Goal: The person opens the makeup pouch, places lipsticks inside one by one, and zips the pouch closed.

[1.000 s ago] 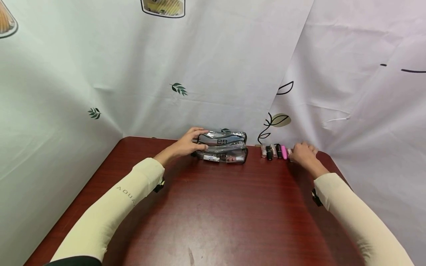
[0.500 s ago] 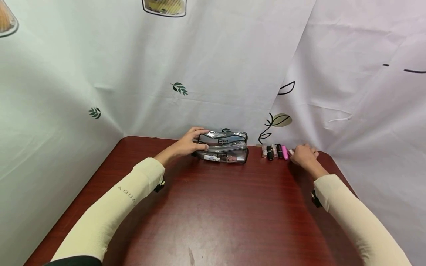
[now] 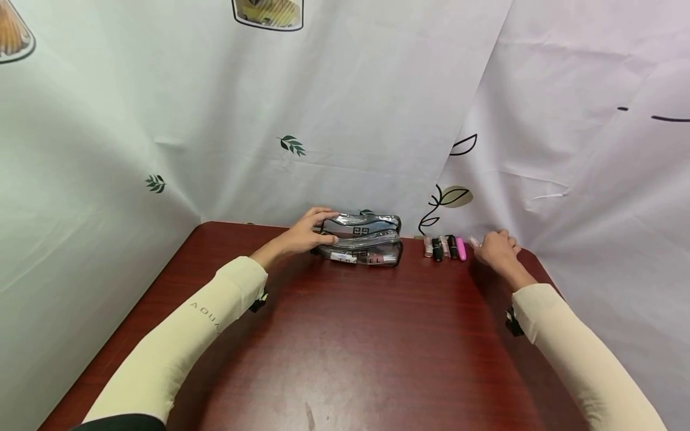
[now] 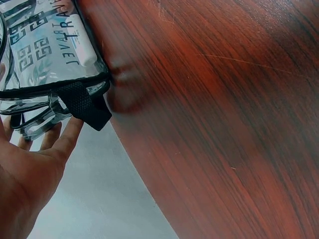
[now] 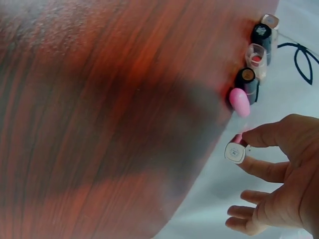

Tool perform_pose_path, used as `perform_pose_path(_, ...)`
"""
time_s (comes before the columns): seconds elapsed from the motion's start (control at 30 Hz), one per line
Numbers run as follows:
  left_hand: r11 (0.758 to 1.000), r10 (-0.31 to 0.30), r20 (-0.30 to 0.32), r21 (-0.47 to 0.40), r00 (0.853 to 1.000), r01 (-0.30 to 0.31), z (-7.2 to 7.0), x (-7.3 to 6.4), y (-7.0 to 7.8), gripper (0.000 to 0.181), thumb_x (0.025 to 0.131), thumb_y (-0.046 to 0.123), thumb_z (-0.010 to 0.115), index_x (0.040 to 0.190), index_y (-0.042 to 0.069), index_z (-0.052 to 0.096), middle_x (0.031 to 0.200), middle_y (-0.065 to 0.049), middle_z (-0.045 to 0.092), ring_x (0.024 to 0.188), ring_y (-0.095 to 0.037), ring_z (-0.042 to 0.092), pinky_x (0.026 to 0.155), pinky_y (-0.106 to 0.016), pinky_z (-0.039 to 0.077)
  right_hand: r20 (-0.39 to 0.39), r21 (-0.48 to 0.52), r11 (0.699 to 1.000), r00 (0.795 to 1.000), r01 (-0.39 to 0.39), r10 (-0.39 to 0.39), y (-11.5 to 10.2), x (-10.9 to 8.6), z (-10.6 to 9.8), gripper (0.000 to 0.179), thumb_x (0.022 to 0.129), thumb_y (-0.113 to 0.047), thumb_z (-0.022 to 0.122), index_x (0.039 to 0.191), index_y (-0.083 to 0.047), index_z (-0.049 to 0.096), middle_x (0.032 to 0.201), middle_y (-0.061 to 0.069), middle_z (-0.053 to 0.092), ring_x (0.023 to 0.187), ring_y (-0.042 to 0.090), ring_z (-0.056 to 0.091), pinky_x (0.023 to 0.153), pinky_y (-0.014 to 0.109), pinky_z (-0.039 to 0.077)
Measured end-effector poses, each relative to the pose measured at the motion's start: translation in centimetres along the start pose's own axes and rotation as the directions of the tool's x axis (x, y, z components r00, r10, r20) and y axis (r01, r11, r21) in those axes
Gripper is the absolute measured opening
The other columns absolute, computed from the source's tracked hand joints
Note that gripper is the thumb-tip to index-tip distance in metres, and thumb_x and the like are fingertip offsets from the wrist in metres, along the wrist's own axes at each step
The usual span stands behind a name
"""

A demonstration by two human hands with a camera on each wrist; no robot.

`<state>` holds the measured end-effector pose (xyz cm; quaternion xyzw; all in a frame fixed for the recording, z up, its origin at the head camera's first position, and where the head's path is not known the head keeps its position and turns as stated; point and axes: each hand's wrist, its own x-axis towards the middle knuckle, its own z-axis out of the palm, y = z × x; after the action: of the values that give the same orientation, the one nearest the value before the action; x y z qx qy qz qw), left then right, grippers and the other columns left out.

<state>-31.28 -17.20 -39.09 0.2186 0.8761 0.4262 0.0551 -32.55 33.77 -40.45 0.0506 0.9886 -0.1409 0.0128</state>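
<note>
A clear cosmetic bag [image 3: 361, 240] with black trim stands at the back of the table, small tubes showing inside it. My left hand [image 3: 302, 233] holds its left end, thumb in front and fingers over the top. In the left wrist view the bag's black tab [image 4: 85, 104] hangs beside the left hand's [image 4: 35, 174] fingers. My right hand [image 3: 498, 250] pinches a small lipstick tube [image 5: 235, 152] between thumb and index finger, its pale end toward the camera. The other right fingers are spread apart. A bright pink tube [image 3: 461, 248] lies just left of it.
Left of the pink tube, several lipsticks [image 3: 437, 249] stand in a row along the back edge of the reddish-brown table [image 3: 377, 341]. A white printed cloth [image 3: 366, 120] hangs directly behind the table and at both sides.
My right hand has shifted slightly right, the pinched lipstick tube now tilted and apart from the row's pink end. My left hand and the bag stay in place.
</note>
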Motion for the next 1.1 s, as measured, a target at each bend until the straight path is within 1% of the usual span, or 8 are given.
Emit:
perform_pose_path(0.1,1.000,0.000,0.002,0.000,1.000,0.000,0.0,0.0,-0.1,0.077,0.105,0.026,0.080,0.173,0.010,0.046,0.184,-0.017,0.024,0.169,-0.047,0.030,0.134,-0.070,0.032,-0.033,0.009,1.000,0.999,0.027,-0.027,0.7,0.6,0.4,0.037,0.094,-0.025,0.062,0.093,0.011,0.069,0.134,0.050,0.047,0.126,0.074,0.045,0.107,0.082,0.038)
perform_pose_path(0.33,1.000,0.002,0.013,-0.010,1.000,-0.001,0.0,0.0,0.0,0.078,0.105,0.027,0.079,0.174,0.012,0.045,0.184,-0.016,0.025,0.169,-0.046,0.030,0.133,-0.071,0.033,-0.037,0.055,0.996,0.997,0.063,-0.061,-1.1,-0.4,-0.9,0.030,0.094,-0.021,0.065,0.075,0.003,0.063,0.130,0.050,0.047,0.119,0.074,0.046,0.105,0.087,0.037)
perform_pose_path(0.47,1.000,0.005,0.007,-0.010,1.000,-0.005,-0.1,-0.1,0.1,0.078,0.105,0.025,0.080,0.173,0.010,0.046,0.183,-0.017,0.026,0.169,-0.045,0.030,0.134,-0.069,0.033,-0.068,0.048,0.994,0.993,0.098,-0.094,1.0,2.6,0.5,0.031,0.092,-0.027,0.070,0.071,-0.004,0.068,0.129,0.048,0.048,0.115,0.072,0.049,0.097,0.090,0.043)
perform_pose_path(0.57,1.000,0.007,0.004,-0.007,1.000,-0.007,-0.1,-0.1,0.1,0.078,0.104,0.023,0.080,0.173,0.009,0.047,0.183,-0.018,0.026,0.169,-0.044,0.029,0.135,-0.068,0.033,-0.116,0.023,0.988,0.982,0.150,-0.146,3.1,5.7,2.3,0.032,0.090,-0.033,0.076,0.071,-0.006,0.074,0.122,0.044,0.057,0.109,0.066,0.052,0.083,0.079,0.047)
perform_pose_path(0.77,1.000,0.021,-0.001,0.010,1.000,-0.021,0.0,0.0,0.0,0.077,0.105,0.024,0.081,0.172,0.008,0.047,0.182,-0.021,0.026,0.169,-0.045,0.030,0.134,-0.068,0.034,-0.209,-0.004,0.946,0.924,0.325,-0.319,5.3,10.1,5.2,0.032,0.092,-0.034,0.079,0.069,-0.012,0.077,0.089,0.024,0.072,0.114,0.055,0.056,0.082,0.069,0.046)
perform_pose_path(0.83,1.000,0.023,-0.005,0.011,1.000,-0.023,0.0,0.0,-0.1,0.077,0.104,0.023,0.082,0.172,0.008,0.048,0.182,-0.021,0.026,0.168,-0.045,0.030,0.134,-0.068,0.034,-0.197,0.002,0.937,0.919,0.348,-0.341,5.0,10.7,5.4,0.030,0.095,-0.034,0.078,0.072,-0.015,0.079,0.096,0.024,0.076,0.124,0.055,0.056,0.090,0.073,0.050)
perform_pose_path(0.97,1.000,0.019,-0.005,-0.004,1.000,-0.019,0.1,0.1,-0.1,0.077,0.104,0.023,0.081,0.172,0.008,0.047,0.183,-0.020,0.025,0.168,-0.046,0.031,0.134,-0.068,0.033,-0.150,0.030,0.939,0.930,0.344,-0.336,3.0,10.5,5.1,0.028,0.100,-0.036,0.074,0.085,-0.015,0.083,0.132,0.034,0.073,0.147,0.057,0.048,0.107,0.081,0.049)
perform_pose_path(1.1,1.000,0.023,-0.007,-0.010,1.000,-0.023,0.1,0.0,-0.1,0.077,0.104,0.023,0.081,0.172,0.008,0.048,0.183,-0.021,0.026,0.167,-0.046,0.032,0.134,-0.068,0.034,-0.165,0.013,0.927,0.916,0.374,-0.367,0.3,9.9,4.8,0.026,0.099,-0.034,0.074,0.098,-0.010,0.083,0.148,0.038,0.065,0.153,0.056,0.048,0.112,0.079,0.050)
